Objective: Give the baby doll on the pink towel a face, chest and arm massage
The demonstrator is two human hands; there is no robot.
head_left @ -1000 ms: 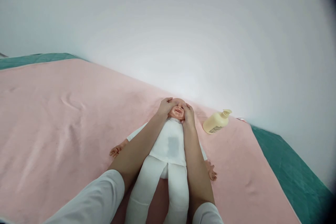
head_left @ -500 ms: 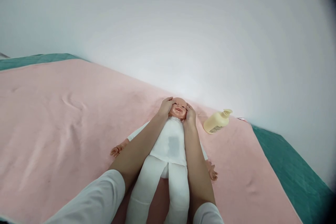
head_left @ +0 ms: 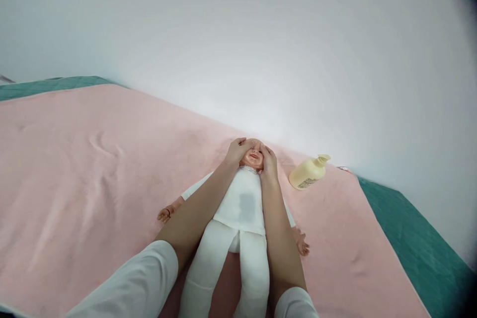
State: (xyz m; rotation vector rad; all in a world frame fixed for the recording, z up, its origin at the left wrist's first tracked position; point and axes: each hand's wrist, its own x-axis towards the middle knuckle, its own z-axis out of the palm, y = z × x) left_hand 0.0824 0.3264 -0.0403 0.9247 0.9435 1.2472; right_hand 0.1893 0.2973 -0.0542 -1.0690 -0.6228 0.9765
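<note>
A baby doll (head_left: 238, 203) in a white top and trousers is laid on its back on a pink blanket (head_left: 67, 184), with its head (head_left: 255, 161) towards the pale wall (head_left: 238, 35). The head is held between 2 bare hands: its side is cupped by the left hand (head_left: 237, 151) and, opposite, by the right hand (head_left: 269, 161). Each grip is curved around the head, with the thumbs laid across the brow and eyes; how firmly it is pressed cannot be told.

The doll's 2 arms are partly covered by the forearms, so that the small hands are seen beyond them on the blanket. White sleeves (head_left: 137, 278) are worn by the person. A grey rectangular patch (head_left: 247, 207) is seen on the doll's top.

A pale yellow pump bottle (head_left: 307, 173), with dark print on its side, is placed near the right hand but apart from it. The passage between the doll's head and the wall is kept narrow. A green quilted cover (head_left: 413, 228) is exposed past the blanket's edges.
</note>
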